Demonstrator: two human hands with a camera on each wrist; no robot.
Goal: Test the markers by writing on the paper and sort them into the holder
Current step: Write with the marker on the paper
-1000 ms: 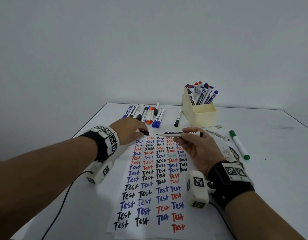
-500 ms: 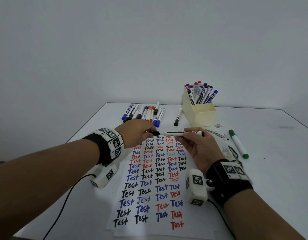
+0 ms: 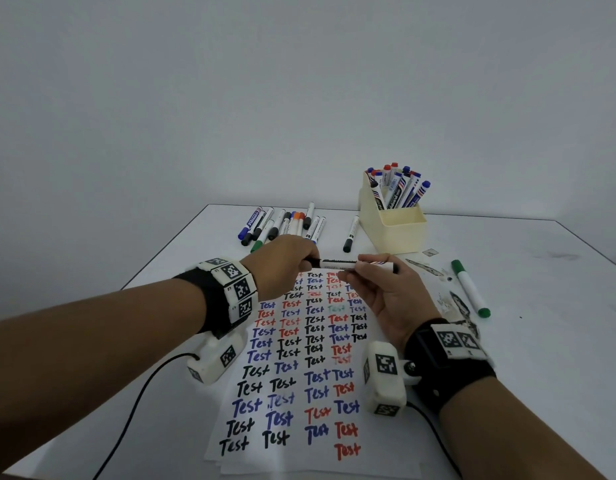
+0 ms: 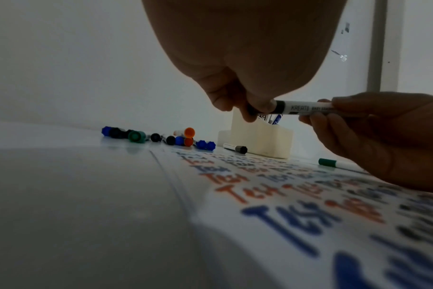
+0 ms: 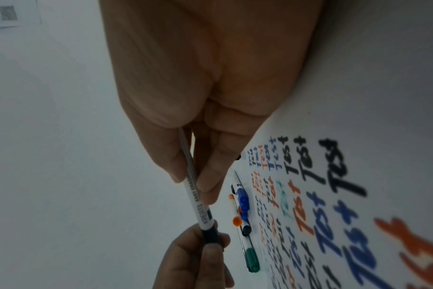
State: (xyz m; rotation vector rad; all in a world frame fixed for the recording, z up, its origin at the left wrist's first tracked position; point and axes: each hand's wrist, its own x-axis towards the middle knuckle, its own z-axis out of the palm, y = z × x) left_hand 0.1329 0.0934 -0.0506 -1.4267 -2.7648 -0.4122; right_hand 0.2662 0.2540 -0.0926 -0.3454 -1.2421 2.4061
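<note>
both hands level – left hand (image 3: pixel 282 261) pinches cap (image 4: pixel 253 109), right hand (image 3: pixel 386 292) marker (image 3: pixel 355 264).

Bare forearms, strapped-up wrists

Black band on the left wrist (image 3: pixel 227 299) with white blocks bearing black-and-white square tags — same again on the right wrist (image 3: pixel 448 355); under each hangs a white camera box, tagged too, trailing a thin black cable — no sleeves

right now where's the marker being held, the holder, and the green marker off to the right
held marker (image 3: pixel 337 264), head view, white barrel between the hands
holder (image 3: pixel 400 233), head view, cream front wall
green marker (image 3: pixel 469 289), head view, white barrel
</note>
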